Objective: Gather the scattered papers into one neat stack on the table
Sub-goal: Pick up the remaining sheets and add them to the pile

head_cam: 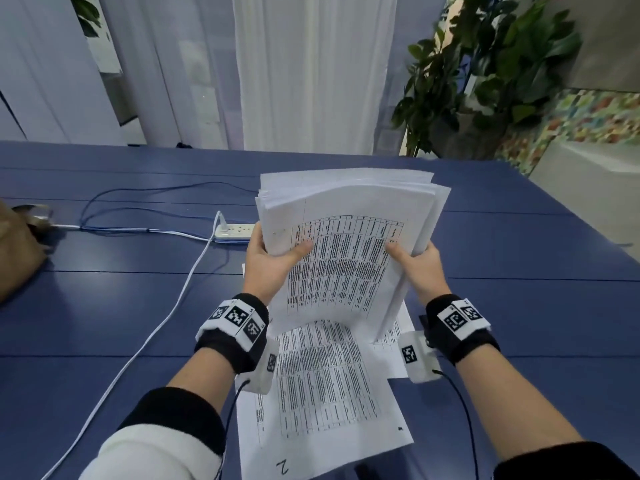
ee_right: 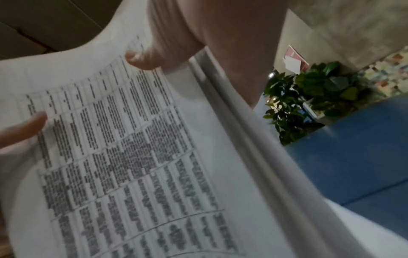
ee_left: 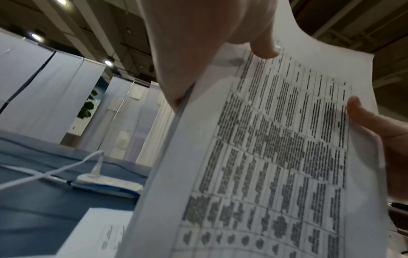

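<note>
A thick sheaf of papers (head_cam: 349, 237), printed tables facing the camera, stands nearly upright at the centre of the head view, its lower edge close to loose printed sheets (head_cam: 322, 386) lying on the blue table (head_cam: 519, 306). The left hand (head_cam: 270, 261) grasps its left edge, thumb on the front page; the right hand (head_cam: 420, 268) clasps the right edge likewise. A white power strip (head_cam: 235, 232) lies left of centre, a potted plant (head_cam: 485, 71) at upper right.

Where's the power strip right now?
In the head view the power strip lies on the blue table, just left of the left hand and the held stack of papers; the left wrist view shows it lower left.
</note>
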Tool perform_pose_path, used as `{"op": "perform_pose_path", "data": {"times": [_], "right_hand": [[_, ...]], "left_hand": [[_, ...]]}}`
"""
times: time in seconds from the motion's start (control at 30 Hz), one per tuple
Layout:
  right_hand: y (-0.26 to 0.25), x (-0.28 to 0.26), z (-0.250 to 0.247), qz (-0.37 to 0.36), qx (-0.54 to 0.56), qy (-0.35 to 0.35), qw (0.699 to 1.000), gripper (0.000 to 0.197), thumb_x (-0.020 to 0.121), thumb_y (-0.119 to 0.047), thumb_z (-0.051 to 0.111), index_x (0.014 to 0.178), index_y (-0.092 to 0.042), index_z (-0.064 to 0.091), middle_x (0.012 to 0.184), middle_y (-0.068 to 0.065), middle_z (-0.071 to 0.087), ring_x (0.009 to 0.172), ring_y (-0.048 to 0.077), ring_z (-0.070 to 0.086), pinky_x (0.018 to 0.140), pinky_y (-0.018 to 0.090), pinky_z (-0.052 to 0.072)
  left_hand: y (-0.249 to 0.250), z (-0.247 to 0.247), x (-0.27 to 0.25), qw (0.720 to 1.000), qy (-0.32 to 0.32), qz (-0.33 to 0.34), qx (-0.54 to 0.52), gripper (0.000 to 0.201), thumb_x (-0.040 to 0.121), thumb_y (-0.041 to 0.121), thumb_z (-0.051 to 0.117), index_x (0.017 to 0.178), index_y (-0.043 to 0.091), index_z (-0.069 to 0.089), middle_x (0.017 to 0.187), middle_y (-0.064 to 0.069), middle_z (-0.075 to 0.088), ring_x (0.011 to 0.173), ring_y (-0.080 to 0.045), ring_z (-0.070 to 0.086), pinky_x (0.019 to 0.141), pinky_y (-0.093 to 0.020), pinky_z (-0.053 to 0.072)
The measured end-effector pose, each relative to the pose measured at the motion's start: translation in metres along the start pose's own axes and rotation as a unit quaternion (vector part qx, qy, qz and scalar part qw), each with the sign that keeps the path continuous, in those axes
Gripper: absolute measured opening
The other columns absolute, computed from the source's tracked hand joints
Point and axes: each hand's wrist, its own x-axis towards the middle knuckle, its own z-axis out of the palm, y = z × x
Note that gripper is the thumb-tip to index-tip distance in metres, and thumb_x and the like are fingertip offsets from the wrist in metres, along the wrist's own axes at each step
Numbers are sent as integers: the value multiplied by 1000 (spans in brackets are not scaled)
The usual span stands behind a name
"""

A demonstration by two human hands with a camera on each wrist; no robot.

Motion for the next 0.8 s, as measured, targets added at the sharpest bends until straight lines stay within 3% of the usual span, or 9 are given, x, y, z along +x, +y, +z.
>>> {"op": "perform_pose_path", "data": {"times": [0.07, 0.2, 0.33, 0.43, 0.5, 0.53, 0.6, 0.7, 0.8], "right_hand": [[6, -2, 9, 16, 4, 1, 1000, 30, 75, -12, 73, 102, -10, 60, 92, -4, 68, 80, 7, 68, 85, 33, 54], [4, -1, 26, 22, 29, 23, 999, 44, 74, -13, 76, 113, -1, 59, 94, -4, 68, 88, 10, 66, 83, 29, 54], [-2, 1, 21, 10, 46, 56, 997, 31, 75, -9, 75, 103, -12, 61, 91, -8, 68, 81, 3, 66, 74, 18, 55], [12, -4, 19, 24, 16, 18, 999, 40, 75, -11, 75, 109, -12, 54, 90, -12, 62, 82, 2, 62, 67, 8, 51], [24, -9, 20, 52, 17, 10, 998, 43, 77, -12, 73, 112, -14, 47, 89, -16, 56, 82, 2, 56, 67, 6, 46], [27, -11, 20, 67, 25, 12, 997, 41, 79, -11, 71, 110, -16, 45, 89, -16, 55, 81, 1, 55, 74, 9, 47], [28, -12, 22, 80, 34, 15, 996, 32, 80, -11, 70, 105, -15, 51, 99, -5, 63, 88, 7, 61, 92, 25, 49], [27, -7, 21, 80, 19, 1, 997, 24, 80, -9, 69, 103, -11, 59, 111, 11, 66, 95, 17, 65, 90, 32, 53], [22, -3, 14, 80, -41, -28, 996, 34, 79, -19, 71, 108, -3, 62, 105, 11, 69, 100, 26, 65, 92, 40, 51]], "left_hand": [[-6, 6, -4, 1000, 11, 2, -15, 41, 71, 12, 77, 98, 29, 52, 98, 8, 63, 88, -4, 62, 67, -10, 52], [-4, 25, -5, 999, 35, 8, 2, 20, 79, 15, 71, 84, 29, 58, 85, 7, 62, 80, -10, 60, 75, -24, 54], [-1, 19, 1, 999, 41, 9, -6, 18, 79, 17, 71, 80, 27, 56, 82, 7, 61, 76, -5, 59, 63, -12, 50], [-14, 6, -3, 999, 9, -36, 34, 20, 77, 16, 73, 86, 26, 58, 84, 13, 64, 78, 2, 61, 65, -10, 48], [-30, -1, -11, 995, -7, -85, 60, 19, 77, 16, 73, 89, 23, 59, 86, 9, 65, 81, -5, 62, 68, -15, 47], [-36, -3, -15, 992, -12, -102, 71, 17, 78, 16, 72, 87, 21, 59, 86, 6, 65, 81, -10, 61, 67, -15, 46], [-43, -1, -19, 990, -10, -114, 85, 11, 81, 15, 70, 85, 15, 59, 85, -2, 62, 80, -15, 58, 60, -10, 47], [-40, 2, -13, 990, 27, -111, 78, 12, 83, 13, 67, 93, 10, 61, 80, 1, 63, 75, -11, 58, 58, -9, 47], [-35, -9, -3, 990, 22, -120, 63, 14, 84, 11, 66, 97, 6, 63, 83, 2, 65, 79, -12, 61, 75, -22, 50]]}}
